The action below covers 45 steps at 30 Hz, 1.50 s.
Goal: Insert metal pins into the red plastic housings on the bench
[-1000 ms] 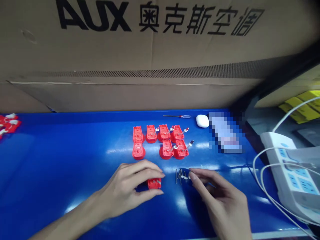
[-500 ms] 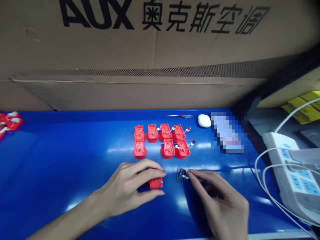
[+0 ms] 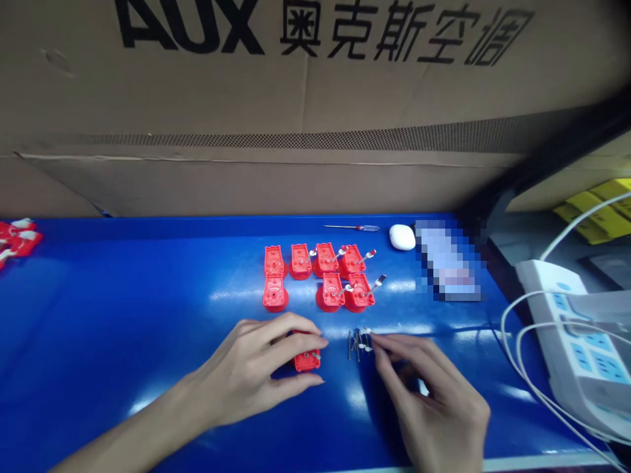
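My left hand (image 3: 251, 374) grips a small red plastic housing (image 3: 306, 360) between thumb and fingers, resting on the blue table (image 3: 123, 328). My right hand (image 3: 434, 401) reaches with its fingertips into a small pile of thin metal pins (image 3: 359, 343) just right of that housing; the fingers are pinched together at the pins. Beyond both hands stand two rows of several red housings (image 3: 320, 276), some with a metal lever sticking out.
A big cardboard box (image 3: 296, 98) walls off the table's back. A small screwdriver (image 3: 352, 228) and a white oval case (image 3: 401, 237) lie at the back right. A white power strip (image 3: 576, 328) with cables sits at right. More red parts (image 3: 17, 240) lie far left.
The right fingertips have crept a little left into the pin pile. The left hand has tilted the red housing slightly; otherwise nothing moved.
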Each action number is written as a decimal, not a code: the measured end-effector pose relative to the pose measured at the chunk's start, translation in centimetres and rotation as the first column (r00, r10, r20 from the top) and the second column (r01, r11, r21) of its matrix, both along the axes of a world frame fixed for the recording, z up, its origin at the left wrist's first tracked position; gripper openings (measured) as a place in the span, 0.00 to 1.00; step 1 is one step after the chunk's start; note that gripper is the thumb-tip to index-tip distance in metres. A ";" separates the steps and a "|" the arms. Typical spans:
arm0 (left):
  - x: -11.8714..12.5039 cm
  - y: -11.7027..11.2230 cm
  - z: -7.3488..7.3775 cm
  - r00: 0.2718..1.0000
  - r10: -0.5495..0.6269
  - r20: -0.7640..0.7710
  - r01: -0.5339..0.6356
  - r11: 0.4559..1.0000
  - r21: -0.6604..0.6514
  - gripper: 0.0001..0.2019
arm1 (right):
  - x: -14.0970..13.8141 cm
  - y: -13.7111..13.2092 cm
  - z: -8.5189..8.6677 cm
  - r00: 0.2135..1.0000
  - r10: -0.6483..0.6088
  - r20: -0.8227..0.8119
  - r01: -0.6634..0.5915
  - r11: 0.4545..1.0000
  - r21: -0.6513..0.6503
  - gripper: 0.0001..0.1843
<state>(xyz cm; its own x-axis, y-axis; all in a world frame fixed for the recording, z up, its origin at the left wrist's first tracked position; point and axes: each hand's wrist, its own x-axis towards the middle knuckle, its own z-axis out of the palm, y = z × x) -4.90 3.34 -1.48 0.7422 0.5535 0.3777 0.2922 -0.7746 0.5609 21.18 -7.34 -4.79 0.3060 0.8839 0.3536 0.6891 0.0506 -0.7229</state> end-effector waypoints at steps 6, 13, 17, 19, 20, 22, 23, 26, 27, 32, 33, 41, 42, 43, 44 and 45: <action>-0.1 -0.1 -0.2 1.000 -0.003 -0.002 0.003 1.000 -0.005 0.17 | -0.4 0.0 0.2 0.994 0.040 0.106 -0.049 0.996 0.081 0.10; -0.1 -0.2 -0.1 1.000 -0.001 -0.020 0.000 1.000 -0.006 0.18 | -1.0 0.0 0.3 0.982 -0.086 0.170 0.076 0.995 0.064 0.12; -0.2 -0.2 -0.2 0.999 0.000 -0.034 -0.001 1.000 -0.009 0.18 | -0.8 -0.1 0.2 0.981 -0.073 0.182 0.058 0.994 0.088 0.11; -0.3 -0.2 -0.4 0.999 0.000 -0.037 -0.001 1.000 -0.011 0.19 | -0.6 -0.1 0.1 0.985 -0.027 0.170 0.007 0.993 0.118 0.12; -0.3 -0.2 -0.4 0.999 0.000 -0.039 -0.001 1.000 -0.013 0.19 | -0.6 -0.1 0.0 0.987 -0.011 0.158 -0.010 0.992 0.130 0.12; -0.3 -0.2 -0.4 0.999 -0.005 -0.035 0.004 1.000 -0.014 0.19 | -0.4 -0.2 -0.2 0.991 0.009 0.135 -0.028 0.989 0.145 0.13; -0.3 -0.2 -0.4 0.999 -0.005 -0.036 0.005 1.000 -0.015 0.19 | -0.4 -0.2 -0.2 0.992 0.015 0.127 -0.034 0.988 0.152 0.13; -0.3 -0.2 -0.3 0.999 0.001 -0.042 -0.001 1.000 -0.010 0.18 | -0.5 -0.2 -0.4 0.993 0.033 0.118 -0.051 0.986 0.158 0.13; -0.3 -0.2 -0.3 0.999 0.004 -0.045 -0.004 1.000 -0.010 0.18 | -0.5 -0.2 -0.4 0.992 0.036 0.121 -0.055 0.987 0.154 0.13; -0.4 -0.2 -0.4 0.998 -0.005 -0.056 0.004 1.000 -0.022 0.19 | -0.4 -0.1 -0.5 0.989 0.067 0.134 -0.088 0.984 0.157 0.16; -0.5 -0.3 -0.5 0.998 -0.006 -0.059 0.005 1.000 -0.024 0.19 | -0.4 -0.1 -0.5 0.988 0.077 0.134 -0.098 0.983 0.157 0.17; -0.4 -0.2 -0.5 0.998 -0.012 -0.061 0.012 1.000 -0.009 0.19 | 0.1 0.0 -0.4 0.973 0.139 0.186 -0.164 0.978 0.126 0.17; -0.4 -0.2 -0.5 0.998 -0.011 -0.063 0.011 1.000 -0.010 0.19 | 0.1 -0.1 -0.2 0.970 0.149 0.191 -0.173 0.978 0.118 0.17; -0.4 -0.2 -0.5 0.998 -0.011 -0.065 0.010 1.000 -0.011 0.19 | 0.1 -0.2 -0.1 0.968 0.161 0.191 -0.184 0.977 0.109 0.16; -0.4 -0.2 -0.5 0.998 -0.011 -0.067 0.010 1.000 -0.014 0.19 | 0.2 -0.4 0.1 0.967 0.173 0.186 -0.193 0.976 0.097 0.16; -0.4 -0.3 -0.5 0.998 -0.013 -0.068 0.012 1.000 -0.017 0.19 | 0.2 -0.5 0.3 0.967 0.183 0.178 -0.200 0.976 0.086 0.15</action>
<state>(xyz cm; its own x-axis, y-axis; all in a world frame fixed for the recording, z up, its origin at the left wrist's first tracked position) -5.32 3.09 -1.95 0.7728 0.5500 0.3166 0.3207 -0.7689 0.5531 21.41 -7.88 -4.49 0.0633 0.8767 0.4769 0.7702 0.2609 -0.5819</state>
